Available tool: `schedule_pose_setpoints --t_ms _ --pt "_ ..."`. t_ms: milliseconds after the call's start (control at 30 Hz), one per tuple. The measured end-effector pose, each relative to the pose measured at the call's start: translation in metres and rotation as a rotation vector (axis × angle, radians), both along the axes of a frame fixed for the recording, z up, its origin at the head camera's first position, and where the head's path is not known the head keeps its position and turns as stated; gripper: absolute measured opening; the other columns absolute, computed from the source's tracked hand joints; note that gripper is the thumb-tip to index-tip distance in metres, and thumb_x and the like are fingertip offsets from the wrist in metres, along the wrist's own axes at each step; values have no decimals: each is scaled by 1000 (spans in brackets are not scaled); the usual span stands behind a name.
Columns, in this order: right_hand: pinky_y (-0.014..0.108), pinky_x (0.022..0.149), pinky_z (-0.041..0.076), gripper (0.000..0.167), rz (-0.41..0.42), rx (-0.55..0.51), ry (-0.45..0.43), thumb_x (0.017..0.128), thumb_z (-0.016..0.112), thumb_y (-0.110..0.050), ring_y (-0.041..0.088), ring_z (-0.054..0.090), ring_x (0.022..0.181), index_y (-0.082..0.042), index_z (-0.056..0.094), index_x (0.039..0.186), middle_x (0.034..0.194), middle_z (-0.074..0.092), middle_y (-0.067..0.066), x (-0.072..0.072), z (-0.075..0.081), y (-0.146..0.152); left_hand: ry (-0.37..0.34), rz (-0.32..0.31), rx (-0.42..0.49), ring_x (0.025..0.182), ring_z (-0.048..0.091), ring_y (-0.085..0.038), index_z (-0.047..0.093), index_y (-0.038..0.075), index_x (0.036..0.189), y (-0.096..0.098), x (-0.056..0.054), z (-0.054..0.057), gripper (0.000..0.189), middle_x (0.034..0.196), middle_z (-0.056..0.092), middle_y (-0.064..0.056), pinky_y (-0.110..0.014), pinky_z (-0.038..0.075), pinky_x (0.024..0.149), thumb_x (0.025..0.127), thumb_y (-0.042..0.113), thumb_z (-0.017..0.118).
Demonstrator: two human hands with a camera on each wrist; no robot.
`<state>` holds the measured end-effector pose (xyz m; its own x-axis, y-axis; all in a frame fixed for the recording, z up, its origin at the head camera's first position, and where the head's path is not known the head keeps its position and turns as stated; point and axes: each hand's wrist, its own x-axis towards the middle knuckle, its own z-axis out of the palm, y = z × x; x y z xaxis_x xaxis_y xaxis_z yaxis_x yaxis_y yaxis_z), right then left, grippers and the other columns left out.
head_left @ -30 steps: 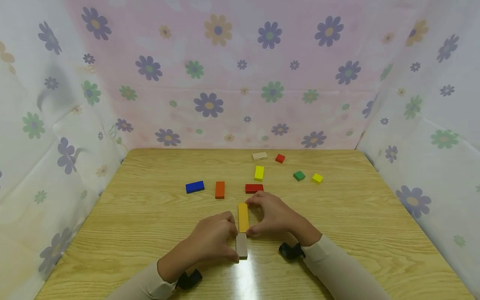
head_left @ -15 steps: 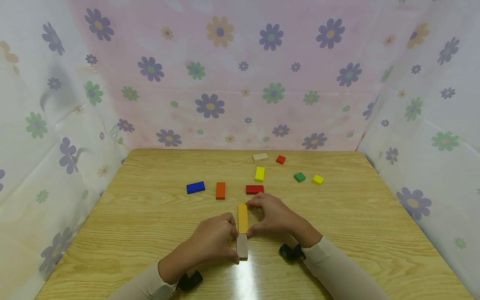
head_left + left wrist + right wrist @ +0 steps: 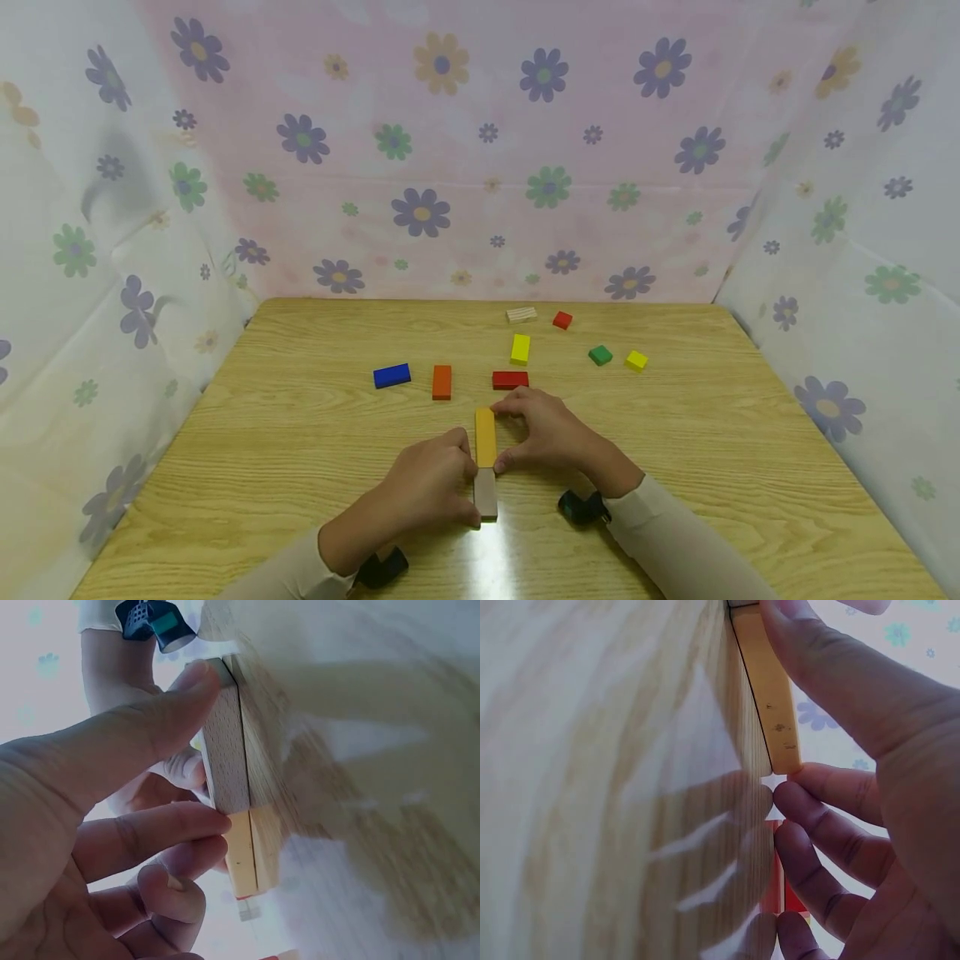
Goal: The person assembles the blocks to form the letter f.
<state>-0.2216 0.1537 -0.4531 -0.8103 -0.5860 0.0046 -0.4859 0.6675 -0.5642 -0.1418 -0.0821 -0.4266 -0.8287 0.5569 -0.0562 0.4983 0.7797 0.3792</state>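
Observation:
Two flat blocks lie end to end on the table [image 3: 300, 467], their short ends touching. The nearer is a greyish wooden block [image 3: 485, 495]; the farther is an orange-yellow block [image 3: 485, 437]. My left hand [image 3: 427, 479] grips the greyish block, thumb at its near end and index finger by the joint, as the left wrist view shows. From the other side my right hand [image 3: 547, 433] pinches the orange-yellow block lengthwise, index fingertip at its far end and thumb near the joint. The right wrist view shows the orange-yellow block [image 3: 769, 690] flat against the wood.
Beyond the hands lie a dark red block [image 3: 510, 381], an orange-red block [image 3: 442, 382] and a blue block [image 3: 392, 376]. Farther back are a yellow block [image 3: 521, 349], a pale wooden block [image 3: 521, 315], and small red [image 3: 562, 320], green [image 3: 600, 355] and yellow [image 3: 637, 360] pieces. Flowered cloth encloses the table.
Both hands keep their holds. The two blocks look slightly better aligned end to end, and the whole view has shifted a little.

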Motion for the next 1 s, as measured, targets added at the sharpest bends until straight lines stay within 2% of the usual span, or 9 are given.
schedule_pose_setpoints --t_ms 333,600,1000 --pt "48 109 46 85 2 4 -14 68 91 -58 18 57 124 -19 66 138 131 63 -5 1 3 1 19 2 -25 72 48 -2 80 23 87 2 3 1 37 95 51 12 -23 40 57 66 48 96" --pt "46 110 46 85 19 7 -45 69 91 -56 17 56 126 -18 65 140 133 62 -6 -2 1 2 8 10 -36 72 47 -3 82 22 94 2 4 3 41 96 50 12 -23 39 58 67 49 95" --pt "46 109 47 84 9 1 -23 69 91 -56 16 57 125 -19 66 140 131 63 -7 -1 -1 1 39 3 -48 71 47 -2 82 22 94 3 6 3 41 97 51 12 -23 39 58 67 51 95"
